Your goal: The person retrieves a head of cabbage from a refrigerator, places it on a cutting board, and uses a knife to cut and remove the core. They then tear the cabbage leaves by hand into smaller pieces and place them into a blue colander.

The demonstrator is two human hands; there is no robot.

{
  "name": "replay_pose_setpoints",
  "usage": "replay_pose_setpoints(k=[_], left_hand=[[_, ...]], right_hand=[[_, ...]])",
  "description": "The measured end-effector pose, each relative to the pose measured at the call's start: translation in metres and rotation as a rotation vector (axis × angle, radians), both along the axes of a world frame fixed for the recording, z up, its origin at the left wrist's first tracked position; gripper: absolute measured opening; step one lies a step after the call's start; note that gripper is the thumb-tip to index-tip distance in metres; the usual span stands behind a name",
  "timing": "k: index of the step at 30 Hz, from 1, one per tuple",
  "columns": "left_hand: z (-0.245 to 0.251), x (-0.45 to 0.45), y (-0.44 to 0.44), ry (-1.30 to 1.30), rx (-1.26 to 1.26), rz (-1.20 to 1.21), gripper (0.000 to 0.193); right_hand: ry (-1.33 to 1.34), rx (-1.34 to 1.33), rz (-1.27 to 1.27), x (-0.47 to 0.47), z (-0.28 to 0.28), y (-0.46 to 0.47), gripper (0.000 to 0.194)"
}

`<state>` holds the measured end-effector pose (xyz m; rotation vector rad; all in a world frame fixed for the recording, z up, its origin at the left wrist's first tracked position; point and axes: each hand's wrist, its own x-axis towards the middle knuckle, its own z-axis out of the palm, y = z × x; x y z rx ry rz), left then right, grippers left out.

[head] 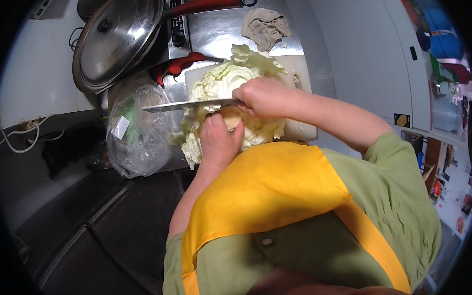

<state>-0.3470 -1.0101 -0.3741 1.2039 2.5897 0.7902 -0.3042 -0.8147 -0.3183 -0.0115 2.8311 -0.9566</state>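
My right hand (262, 98) grips a kitchen knife (180, 106) whose long blade points left, above the cabbage. Pale green cabbage (228, 80) lies on a white cutting board (299, 131), with a cut mass behind the blade and loose leaves (256, 59) at the back. On the near side of the blade, the fingers and thumb of my left hand (221, 135) are curled around a pale cabbage piece (232, 117). The blade hides part of the cabbage where it passes over, so I cannot tell how deep it sits.
Left of the board stands a clear plastic bag (140, 151) with something green inside. Behind are a red-handled tool (182, 63), a lidded pan (117, 38) with a red handle (207, 4) over a cooktop (177, 32), and a crumpled cloth (266, 27). A wall (357, 57) rises to the right.
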Motion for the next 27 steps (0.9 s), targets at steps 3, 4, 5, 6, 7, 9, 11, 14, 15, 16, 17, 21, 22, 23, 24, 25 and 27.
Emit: replay_pose_setpoints(k=[3, 4, 5, 6, 7, 9, 11, 14, 15, 16, 17, 21, 22, 23, 24, 25, 27], left_hand=[[-0.001, 0.000, 0.000, -0.029, 0.055, 0.018, 0.049], [-0.001, 0.000, 0.000, -0.023, 0.039, 0.024, 0.049], [-0.001, 0.000, 0.000, -0.038, -0.006, 0.037, 0.049], [-0.001, 0.001, -0.001, -0.007, 0.034, 0.029, 0.049], [-0.002, 0.001, -0.001, 0.003, 0.039, 0.023, 0.049], [-0.002, 0.002, -0.001, -0.006, 0.043, 0.020, 0.049], [-0.002, 0.003, -0.003, -0.013, 0.067, 0.037, 0.048], [-0.004, 0.005, -0.005, -0.010, 0.039, 0.034, 0.049], [-0.005, 0.005, -0.005, -0.015, 0.003, 0.042, 0.049], [-0.005, 0.006, -0.006, 0.005, 0.031, 0.049, 0.049], [-0.006, 0.006, -0.006, 0.019, 0.044, 0.059, 0.048], [-0.007, 0.007, -0.006, 0.011, 0.021, 0.074, 0.042], [-0.007, 0.006, -0.007, -0.020, -0.018, 0.069, 0.040], [-0.007, 0.006, -0.007, -0.067, -0.067, 0.054, 0.039], [-0.007, 0.005, -0.008, -0.108, -0.134, 0.048, 0.037], [-0.007, 0.005, -0.008, -0.104, -0.121, 0.039, 0.036], [-0.008, 0.004, -0.007, -0.087, -0.152, 0.041, 0.033]], right_hand=[[-0.019, 0.027, 0.018, -0.003, 0.003, -0.002, 0.015], [0.010, 0.035, 0.031, -0.003, 0.005, -0.003, 0.015], [0.017, 0.050, 0.020, -0.003, 0.006, -0.004, 0.015], [0.038, 0.052, 0.014, -0.003, 0.007, -0.006, 0.015], [-0.031, 0.064, 0.013, -0.003, 0.008, -0.007, 0.015], [-0.035, 0.073, 0.039, -0.005, 0.009, -0.010, 0.014], [-0.025, 0.076, 0.041, -0.005, 0.008, -0.012, 0.014], [0.018, 0.072, 0.021, -0.002, 0.003, -0.014, 0.012], [-0.009, 0.087, 0.032, 0.000, 0.002, -0.015, 0.011], [-0.037, 0.106, 0.045, 0.002, 0.001, -0.016, 0.012], [0.024, 0.116, 0.045, 0.004, 0.000, -0.018, 0.010], [0.146, 0.189, 0.047, 0.015, 0.000, -0.032, 0.010], [0.151, 0.222, 0.046, 0.018, 0.000, -0.035, 0.012], [0.179, 0.252, 0.050, 0.020, 0.000, -0.038, 0.012], [0.205, 0.285, 0.052, 0.021, -0.001, -0.041, 0.012], [0.239, 0.312, 0.058, 0.023, -0.002, -0.043, 0.013], [0.271, 0.354, 0.047, 0.025, -0.008, -0.045, 0.012]])
